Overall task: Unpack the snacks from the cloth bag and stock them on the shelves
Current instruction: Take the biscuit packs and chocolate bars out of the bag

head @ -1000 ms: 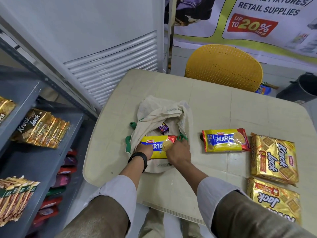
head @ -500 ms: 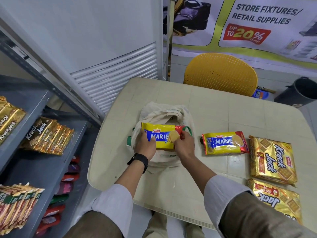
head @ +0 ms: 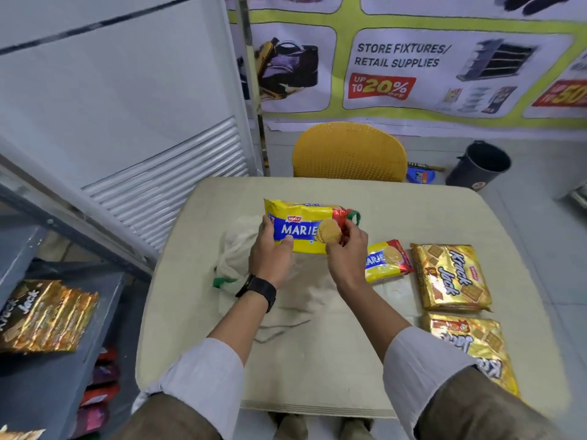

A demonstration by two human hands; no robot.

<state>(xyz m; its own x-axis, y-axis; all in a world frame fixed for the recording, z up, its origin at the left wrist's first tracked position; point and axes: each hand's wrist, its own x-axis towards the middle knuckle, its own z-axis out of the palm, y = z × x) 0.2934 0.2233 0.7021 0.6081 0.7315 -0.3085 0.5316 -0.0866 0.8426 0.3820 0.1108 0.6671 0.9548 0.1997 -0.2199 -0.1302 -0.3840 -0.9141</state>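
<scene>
now, head view:
packet: marie packet held above the cloth bag, beyond its mouth
grip: left hand and right hand each closed on one end
handling: likely light, crinkly, slippery film; biscuits fragile, so hold ends gently

Yellow Marie pkt raised over crumpled cloth bag.

The Marie packet and both hands hide most of the cloth bag, so its opening cannot be seen, the second Marie packet is partly behind the right hand, and the lower Krack Jack packet seems partly covered by the sleeve.
</scene>
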